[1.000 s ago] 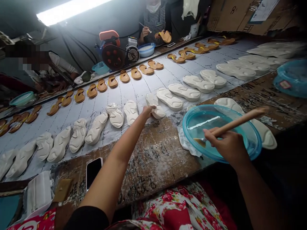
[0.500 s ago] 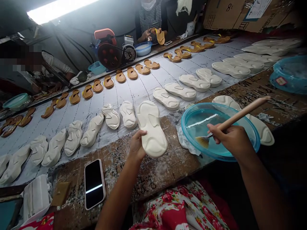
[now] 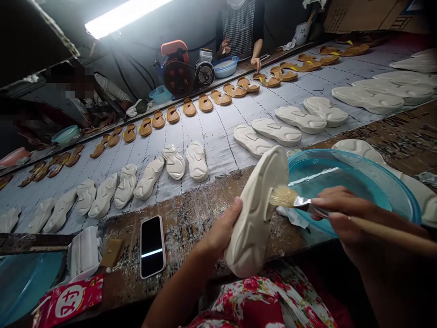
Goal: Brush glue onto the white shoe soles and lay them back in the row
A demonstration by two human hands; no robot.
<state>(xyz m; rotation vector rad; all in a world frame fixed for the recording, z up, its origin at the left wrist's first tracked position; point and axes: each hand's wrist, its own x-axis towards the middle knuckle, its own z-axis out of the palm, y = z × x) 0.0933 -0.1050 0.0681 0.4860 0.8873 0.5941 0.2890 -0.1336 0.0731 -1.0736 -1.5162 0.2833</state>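
A cream-white shoe sole (image 3: 254, 223) is held tilted on its edge by my left hand (image 3: 223, 228), thumb along its side. My right hand (image 3: 355, 216) grips a paintbrush (image 3: 302, 202) with a wooden handle, fingers close to the metal ferrule. Its pale bristles touch the right-hand face of the sole. Behind the brush stands a blue plastic basin (image 3: 414, 205) containing clear-looking liquid. Part of that basin is hidden by my right hand and the sole.
White soles (image 3: 197, 161) line the near side of the moving-belt-like white sheet (image 3: 218, 132); tan soles (image 3: 189, 107) line its far side. A phone (image 3: 152, 248) lies on the stained board (image 3: 184, 228). Across from me a co-worker's hand (image 3: 255, 64) touches a tan sole.
The sole has turned from flat-facing to edge-on and come lower right. My brush has left the basin and now meets the sole. The co-worker's tan sole is set down.
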